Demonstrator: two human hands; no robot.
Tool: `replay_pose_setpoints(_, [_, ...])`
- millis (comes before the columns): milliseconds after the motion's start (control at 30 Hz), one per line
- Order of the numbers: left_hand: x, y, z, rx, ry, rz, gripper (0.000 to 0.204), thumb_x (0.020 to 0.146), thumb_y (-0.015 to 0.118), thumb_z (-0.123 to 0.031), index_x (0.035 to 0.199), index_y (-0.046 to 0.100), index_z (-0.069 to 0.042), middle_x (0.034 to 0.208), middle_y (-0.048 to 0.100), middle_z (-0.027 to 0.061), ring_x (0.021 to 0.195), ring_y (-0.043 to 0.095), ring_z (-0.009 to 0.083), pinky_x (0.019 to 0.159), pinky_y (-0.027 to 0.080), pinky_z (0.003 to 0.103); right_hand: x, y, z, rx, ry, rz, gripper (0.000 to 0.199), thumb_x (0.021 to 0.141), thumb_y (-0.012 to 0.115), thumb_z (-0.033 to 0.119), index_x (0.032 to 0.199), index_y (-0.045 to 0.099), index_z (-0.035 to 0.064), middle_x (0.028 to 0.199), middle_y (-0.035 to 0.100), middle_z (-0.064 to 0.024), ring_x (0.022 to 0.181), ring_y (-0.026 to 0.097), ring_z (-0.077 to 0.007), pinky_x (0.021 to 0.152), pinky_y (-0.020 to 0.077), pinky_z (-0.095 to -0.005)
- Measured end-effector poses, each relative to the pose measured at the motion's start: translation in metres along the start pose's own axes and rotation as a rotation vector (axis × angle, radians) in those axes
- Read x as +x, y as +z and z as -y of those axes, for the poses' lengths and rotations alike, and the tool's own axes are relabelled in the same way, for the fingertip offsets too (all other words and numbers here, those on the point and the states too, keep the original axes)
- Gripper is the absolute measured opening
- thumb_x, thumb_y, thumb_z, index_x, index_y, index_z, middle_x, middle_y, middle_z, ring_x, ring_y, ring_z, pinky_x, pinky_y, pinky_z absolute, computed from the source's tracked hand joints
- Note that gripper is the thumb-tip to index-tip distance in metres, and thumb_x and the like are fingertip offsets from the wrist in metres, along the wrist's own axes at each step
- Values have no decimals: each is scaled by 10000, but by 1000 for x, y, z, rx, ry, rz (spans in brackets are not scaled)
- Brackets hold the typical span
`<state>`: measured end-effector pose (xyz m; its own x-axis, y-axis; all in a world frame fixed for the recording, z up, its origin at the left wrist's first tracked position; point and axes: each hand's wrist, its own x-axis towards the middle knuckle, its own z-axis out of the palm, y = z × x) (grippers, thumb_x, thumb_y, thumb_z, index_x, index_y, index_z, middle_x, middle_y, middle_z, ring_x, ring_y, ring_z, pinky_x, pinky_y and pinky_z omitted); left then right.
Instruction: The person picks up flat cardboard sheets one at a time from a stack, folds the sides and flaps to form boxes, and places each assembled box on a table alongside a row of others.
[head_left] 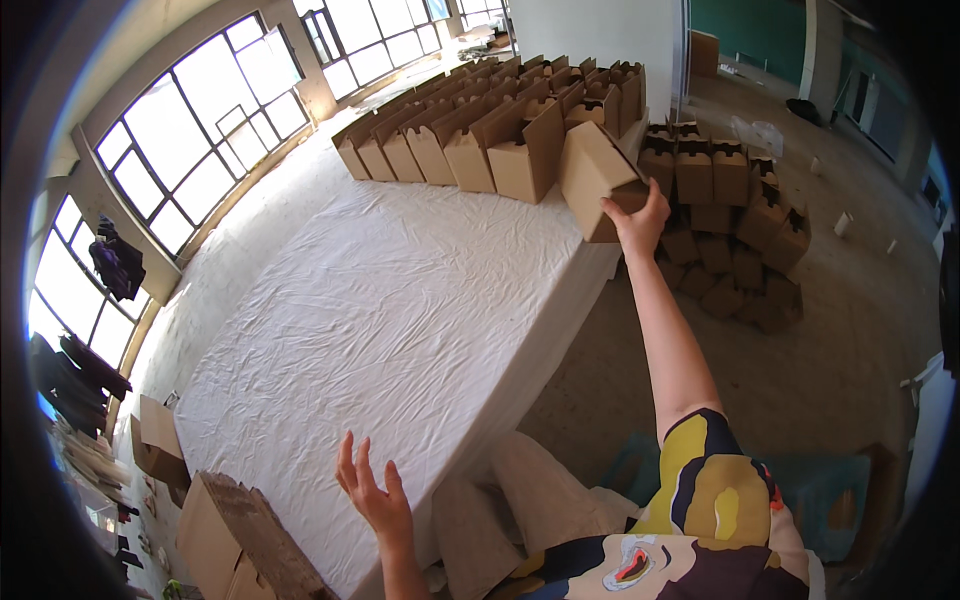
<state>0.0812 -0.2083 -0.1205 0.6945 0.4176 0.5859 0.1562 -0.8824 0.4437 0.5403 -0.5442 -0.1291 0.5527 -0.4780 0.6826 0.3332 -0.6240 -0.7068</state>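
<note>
My right hand (640, 218) reaches out to the far right edge of the table and grips a brown cardboard box (593, 178), thumb on one side and fingers behind its edge. The box tilts at the table's corner, beside the front row of standing boxes (518, 168), whose lids are raised. Over the near part of the white cloth (370, 290), my left hand (375, 495) hovers with its fingers spread and nothing in them.
Boxes with dark openings are stacked on the floor (715, 215) right of the table. Flattened cardboard (240, 540) leans at the near left, by an open carton (160, 440). A teal plastic stool (835, 500) stands at the lower right. Large windows (205, 95) line the left wall.
</note>
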Motion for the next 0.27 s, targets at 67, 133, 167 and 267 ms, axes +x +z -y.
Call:
replay_pose_setpoints(67, [2, 2, 1, -2, -18, 14, 427, 896, 651, -78, 1313, 612, 4, 1503, 505, 178, 1387, 432, 394, 1154, 331, 500, 3, 17, -5, 118, -57, 135, 1018, 684, 954, 372, 1501, 418, 87, 1391, 500, -214, 1307, 470, -402, 1087, 429, -476])
replay_pose_setpoints(133, [-2, -2, 3, 5, -49, 19, 431, 894, 652, -76, 1316, 612, 3, 1504, 505, 178, 1386, 433, 392, 1153, 333, 497, -5, 27, 17, 127, 42, 222, 1014, 701, 951, 322, 1523, 397, 110, 1347, 513, -220, 1256, 517, -392, 1050, 459, -459])
replay_pose_setpoints(167, [-1, -1, 3, -2, -54, 25, 433, 893, 653, -74, 1317, 612, 3, 1504, 504, 178, 1386, 434, 392, 1152, 335, 496, -1, 33, 16, 120, 41, 215, 1010, 705, 949, 308, 1527, 394, 117, 1335, 517, -221, 1245, 526, -389, 1039, 467, -459])
replay_pose_setpoints(267, [1, 1, 5, 3, -38, 38, 443, 889, 657, -70, 1323, 611, 1, 1508, 502, 176, 1389, 431, 392, 1154, 334, 495, 3, 44, 10, 94, 60, 243, 992, 717, 944, 254, 1532, 393, 135, 1314, 520, -229, 1226, 538, -383, 1019, 477, -470])
